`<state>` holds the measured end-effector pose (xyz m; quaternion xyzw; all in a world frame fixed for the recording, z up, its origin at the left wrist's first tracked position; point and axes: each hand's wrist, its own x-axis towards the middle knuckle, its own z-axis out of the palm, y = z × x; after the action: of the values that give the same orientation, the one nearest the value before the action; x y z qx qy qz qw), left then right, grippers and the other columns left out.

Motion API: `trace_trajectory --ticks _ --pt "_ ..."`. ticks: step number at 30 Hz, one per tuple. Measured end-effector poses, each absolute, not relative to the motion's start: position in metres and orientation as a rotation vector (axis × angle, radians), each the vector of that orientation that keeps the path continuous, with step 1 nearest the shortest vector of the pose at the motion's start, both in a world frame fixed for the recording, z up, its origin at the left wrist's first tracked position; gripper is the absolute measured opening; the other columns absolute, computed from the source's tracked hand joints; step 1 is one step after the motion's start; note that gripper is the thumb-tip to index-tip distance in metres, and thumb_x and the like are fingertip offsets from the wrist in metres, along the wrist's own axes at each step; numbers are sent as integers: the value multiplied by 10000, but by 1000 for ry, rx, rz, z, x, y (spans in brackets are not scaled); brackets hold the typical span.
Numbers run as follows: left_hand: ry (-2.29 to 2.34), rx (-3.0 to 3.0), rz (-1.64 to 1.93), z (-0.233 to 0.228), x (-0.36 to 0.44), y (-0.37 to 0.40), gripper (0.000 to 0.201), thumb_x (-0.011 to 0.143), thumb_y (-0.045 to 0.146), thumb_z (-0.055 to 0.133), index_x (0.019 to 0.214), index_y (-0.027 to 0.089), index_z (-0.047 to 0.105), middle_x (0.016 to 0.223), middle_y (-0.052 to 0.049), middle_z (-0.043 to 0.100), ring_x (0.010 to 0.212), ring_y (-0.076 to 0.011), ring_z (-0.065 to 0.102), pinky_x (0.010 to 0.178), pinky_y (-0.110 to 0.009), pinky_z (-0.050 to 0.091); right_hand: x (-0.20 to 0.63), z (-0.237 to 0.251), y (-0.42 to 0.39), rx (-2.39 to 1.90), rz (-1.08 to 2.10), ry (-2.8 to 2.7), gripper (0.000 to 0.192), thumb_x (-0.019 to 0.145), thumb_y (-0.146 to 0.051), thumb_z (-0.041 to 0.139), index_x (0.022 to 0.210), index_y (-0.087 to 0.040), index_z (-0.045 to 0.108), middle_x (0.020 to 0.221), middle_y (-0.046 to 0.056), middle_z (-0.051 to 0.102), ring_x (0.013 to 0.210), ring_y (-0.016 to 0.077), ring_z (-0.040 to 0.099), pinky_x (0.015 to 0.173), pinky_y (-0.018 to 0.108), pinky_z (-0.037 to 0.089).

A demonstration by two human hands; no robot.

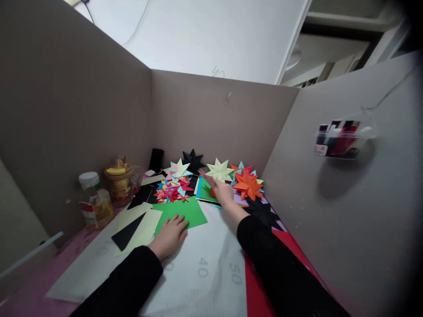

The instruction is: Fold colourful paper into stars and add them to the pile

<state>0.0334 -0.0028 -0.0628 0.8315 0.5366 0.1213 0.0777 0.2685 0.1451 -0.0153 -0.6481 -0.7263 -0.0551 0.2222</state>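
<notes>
My left hand lies flat, palm down, on the near corner of a green paper sheet. My right hand reaches forward over a stack of green and blue sheets, fingers extended and blurred; I cannot tell whether it holds anything. Just beyond it lie folded paper stars: a pale yellow star, an orange star, a black star and a multicoloured pile of stars.
A white mat printed with numbers covers the table, with red paper at the right. Cream and black sheets lie at the left. A bottle and a jar stand by the left partition. Cardboard walls enclose three sides.
</notes>
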Motion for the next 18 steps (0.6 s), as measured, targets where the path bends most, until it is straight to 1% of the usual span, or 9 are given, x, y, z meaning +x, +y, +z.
trace_trajectory --ticks 1,4,7,9,11,13,16,18 --pt "1606 2485 364 -63 34 -3 405 903 330 390 1267 234 538 1405 -80 466 1332 -306 350 1061 -519 288 281 -9 147 -1672 -74 -1785 281 876 -283 400 916 -176 657 789 80 677 667 171 585 585 241 370" --pt "1604 2465 363 -64 34 -2 406 901 338 393 1269 241 535 1410 -77 461 1338 -298 342 1071 -518 271 312 1 152 -1606 -44 -1585 317 837 -301 367 740 -141 623 632 40 609 570 145 510 522 227 333" --pt "1606 2457 356 -63 35 -2 413 904 349 388 1277 242 530 1417 -75 452 1344 -293 334 1077 -508 267 332 0 153 -1576 -36 -1484 335 807 -344 361 644 -143 574 514 -4 511 503 128 435 484 223 308" --pt "1606 2458 351 -62 35 -2 415 905 347 385 1278 240 530 1418 -74 451 1346 -294 330 1076 -512 267 339 -1 151 -1545 -49 -1421 335 797 -369 369 621 -151 554 499 -18 481 499 122 408 487 223 303" --pt "1604 2460 350 -62 35 -2 412 906 340 381 1277 240 529 1416 -73 453 1346 -295 329 1075 -518 267 342 1 149 -1522 -78 -1360 329 800 -374 374 629 -156 551 520 -13 493 516 123 400 508 227 306" --pt "1604 2463 352 -62 36 -3 407 905 335 382 1270 240 534 1413 -73 457 1342 -296 335 1074 -520 269 340 9 147 -1505 -123 -1308 327 818 -366 365 671 -156 568 587 15 545 565 137 422 557 237 325" --pt "1609 2470 361 -62 36 -3 403 904 329 382 1263 235 539 1405 -78 466 1333 -299 348 1071 -519 273 329 25 151 -1514 -216 -1297 321 843 -327 346 810 -157 616 786 85 634 708 180 501 672 262 358" --pt "1609 2472 365 -61 36 -4 405 904 325 379 1264 231 538 1401 -81 471 1329 -303 354 1068 -520 280 316 33 160 -1533 -199 -1294 317 846 -310 351 880 -159 628 881 110 645 786 201 528 723 273 362"
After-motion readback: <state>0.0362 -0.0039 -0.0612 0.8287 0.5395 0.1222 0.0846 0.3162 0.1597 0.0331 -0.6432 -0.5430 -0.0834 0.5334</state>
